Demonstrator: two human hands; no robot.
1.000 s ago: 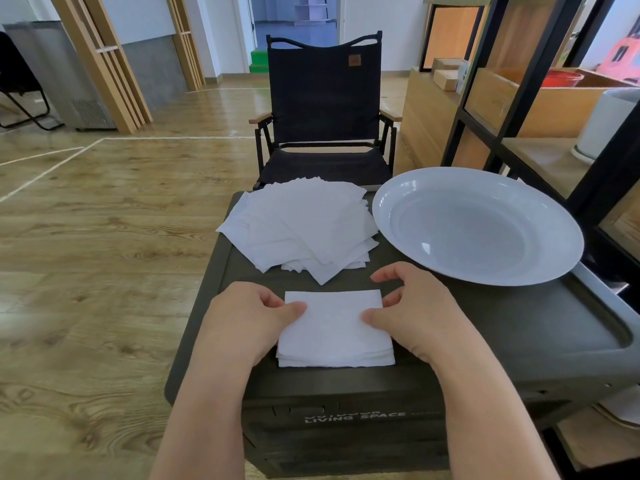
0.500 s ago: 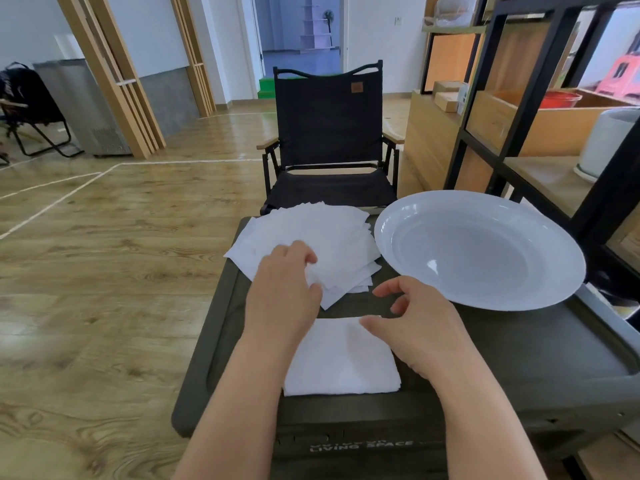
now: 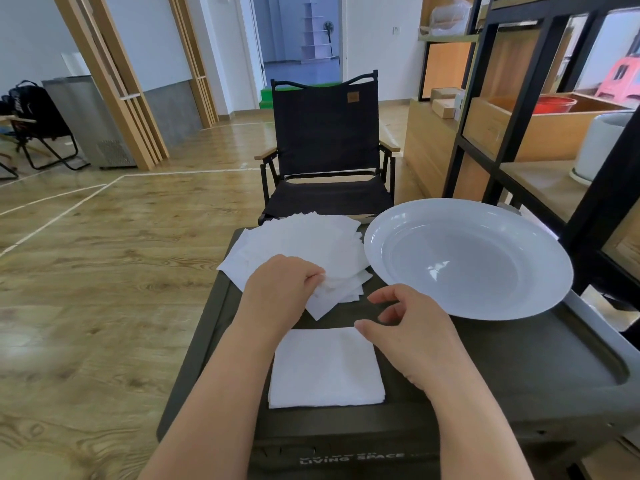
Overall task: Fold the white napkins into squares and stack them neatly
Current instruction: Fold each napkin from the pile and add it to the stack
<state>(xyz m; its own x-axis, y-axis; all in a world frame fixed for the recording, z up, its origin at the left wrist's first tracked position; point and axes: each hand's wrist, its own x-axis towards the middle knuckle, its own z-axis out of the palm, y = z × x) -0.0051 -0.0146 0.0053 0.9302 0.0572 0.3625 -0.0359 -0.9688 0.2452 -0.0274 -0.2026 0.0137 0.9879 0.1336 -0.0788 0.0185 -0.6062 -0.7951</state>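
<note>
1. White, thin paper napkins: a loose, fanned pile of unfolded napkins (image 3: 304, 244) lies on the dark green worktop (image 3: 519, 368), under and beyond the left hand (image 3: 280, 289).
2. Left hand: fingers curled, pinching the near edge of the top sheets of the loose pile. How many sheets it holds I cannot tell.
3. Right hand (image 3: 412, 327): fingers loosely bent, holding nothing; its fingertips sit at the far right corner of the squared stack of folded white napkins (image 3: 325, 368), which lies between the two forearms at the worktop's near edge.
4. Large round white plate (image 3: 467, 258) stands just beyond and to the right of the right hand, holding nothing, touching or nearly touching the loose pile.
5. Handling, as a judgement: sheets look very light, limp and prone to cling together, easy to crease or tear. Best taken by one corner or edge with a light pinch, peeling a single sheet; the free hand can steady the pile. The folded stack may shift if brushed.
6. Writing: the worktop's front face reads "LIVING SPACE" in pale letters, with a smaller line above too blurred to read. Black folding fabric chair (image 3: 325, 140) beyond the left hand carries a small brown patch; its text is illegible.
</note>
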